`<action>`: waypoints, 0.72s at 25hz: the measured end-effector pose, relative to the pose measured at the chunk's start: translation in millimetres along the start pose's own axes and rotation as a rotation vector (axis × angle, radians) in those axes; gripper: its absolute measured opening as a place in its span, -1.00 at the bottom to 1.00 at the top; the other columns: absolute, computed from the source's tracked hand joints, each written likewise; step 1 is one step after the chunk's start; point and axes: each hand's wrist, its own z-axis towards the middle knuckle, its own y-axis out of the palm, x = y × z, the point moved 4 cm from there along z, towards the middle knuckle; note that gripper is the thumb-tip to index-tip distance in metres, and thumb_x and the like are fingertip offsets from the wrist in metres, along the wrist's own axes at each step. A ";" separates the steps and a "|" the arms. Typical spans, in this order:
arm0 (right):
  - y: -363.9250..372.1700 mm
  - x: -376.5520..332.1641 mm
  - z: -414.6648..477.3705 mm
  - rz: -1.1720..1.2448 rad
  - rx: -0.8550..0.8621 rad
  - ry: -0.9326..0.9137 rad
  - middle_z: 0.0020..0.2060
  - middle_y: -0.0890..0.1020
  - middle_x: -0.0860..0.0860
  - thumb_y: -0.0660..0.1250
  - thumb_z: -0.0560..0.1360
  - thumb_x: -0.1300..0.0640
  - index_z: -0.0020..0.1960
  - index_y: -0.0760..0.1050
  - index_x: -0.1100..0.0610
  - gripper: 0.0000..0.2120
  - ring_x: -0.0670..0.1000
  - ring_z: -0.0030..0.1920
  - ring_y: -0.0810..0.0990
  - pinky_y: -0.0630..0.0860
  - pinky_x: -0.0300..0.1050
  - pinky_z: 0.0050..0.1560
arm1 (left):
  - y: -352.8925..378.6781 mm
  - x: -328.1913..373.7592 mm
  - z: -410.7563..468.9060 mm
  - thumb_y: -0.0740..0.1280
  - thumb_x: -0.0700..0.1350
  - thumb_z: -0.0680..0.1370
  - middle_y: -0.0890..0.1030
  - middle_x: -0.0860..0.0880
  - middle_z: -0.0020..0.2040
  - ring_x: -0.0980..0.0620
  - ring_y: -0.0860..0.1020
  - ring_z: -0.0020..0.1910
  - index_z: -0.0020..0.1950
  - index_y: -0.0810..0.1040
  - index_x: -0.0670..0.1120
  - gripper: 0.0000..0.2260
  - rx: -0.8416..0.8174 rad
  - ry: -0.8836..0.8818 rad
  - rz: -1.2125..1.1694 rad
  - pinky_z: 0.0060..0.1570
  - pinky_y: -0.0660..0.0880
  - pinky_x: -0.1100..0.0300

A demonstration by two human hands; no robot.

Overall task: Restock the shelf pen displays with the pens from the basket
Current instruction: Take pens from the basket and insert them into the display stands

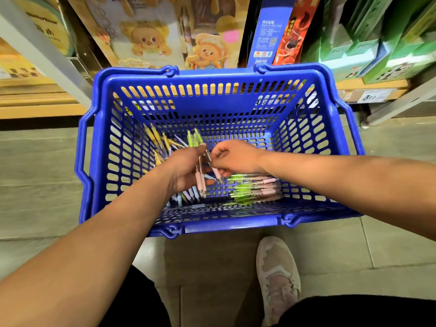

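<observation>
A blue plastic basket (212,105) stands on the floor in front of the shelves. Both hands are inside it. My left hand (186,171) grips a small bunch of pink pens with green caps (200,175), held upright. My right hand (236,158) pinches one more pink pen (215,172) right beside that bunch. A pile of pink and green pens (256,187) lies on the basket floor at the right. Yellow pens (158,140) lie at the back left, and pale blue ones (186,197) under my left hand.
Behind the basket, low shelves hold cartoon-bear display cards (151,41), a blue and red box (278,31) and green boxes (368,36). A grey shelf upright (47,53) slants at the left. My shoe (278,277) stands on the tiled floor just before the basket.
</observation>
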 end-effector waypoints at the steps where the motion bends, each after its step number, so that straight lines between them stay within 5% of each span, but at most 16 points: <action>1: 7.7 -3.9 1.4 0.008 0.013 -0.013 -0.21 0.74 0.09 0.43 0.53 0.12 -0.08 0.59 0.07 -0.95 0.04 -0.14 0.75 0.69 0.01 0.01 | 3.0 0.5 -2.0 0.09 0.00 0.75 0.63 -0.18 -0.03 -0.17 0.65 -0.09 0.22 0.51 -0.17 -0.69 -0.032 -0.001 -0.016 0.04 0.62 -0.15; 6: 5.7 -2.3 4.1 0.066 -0.059 -0.026 -0.08 0.73 0.05 0.45 0.55 0.08 0.02 0.64 0.06 -0.92 0.00 -0.06 0.72 0.66 -0.12 0.05 | -3.0 7.0 -3.0 0.11 -0.08 0.74 0.65 -0.15 -0.01 -0.11 0.64 -0.13 0.14 0.48 -0.17 -0.78 0.080 0.081 -0.046 -0.01 0.61 -0.14; 8: -13.9 6.8 6.7 -0.203 -0.014 0.016 -0.05 0.73 0.02 0.41 0.57 0.06 0.01 0.65 0.06 -0.91 -0.05 -0.05 0.69 0.62 -0.17 0.05 | -9.8 9.0 0.1 0.13 -0.09 0.74 0.67 -0.12 0.01 -0.11 0.62 -0.06 0.11 0.47 -0.14 -0.82 0.153 0.106 -0.020 -0.05 0.59 -0.11; 12: -33.4 36.8 12.5 -0.928 -0.031 0.132 0.14 0.63 -0.02 0.30 0.63 0.04 0.21 0.59 0.05 -0.79 0.04 0.16 0.62 0.55 -0.13 0.18 | -14.6 8.6 1.5 0.15 -0.11 0.73 0.61 -0.06 -0.24 0.00 0.59 -0.29 0.03 0.48 -0.14 -0.82 0.139 0.104 -0.009 -0.23 0.56 0.07; 18: -17.4 80.0 13.5 -1.217 -0.107 0.211 -0.06 0.58 0.07 0.30 0.57 0.27 0.14 0.58 0.18 -0.83 0.09 -0.10 0.60 0.54 -0.15 -0.17 | -23.0 7.1 0.8 0.17 -0.13 0.70 0.46 -0.01 -0.38 0.02 0.45 -0.42 -0.09 0.47 -0.13 -0.79 0.133 0.093 0.014 -0.25 0.50 0.08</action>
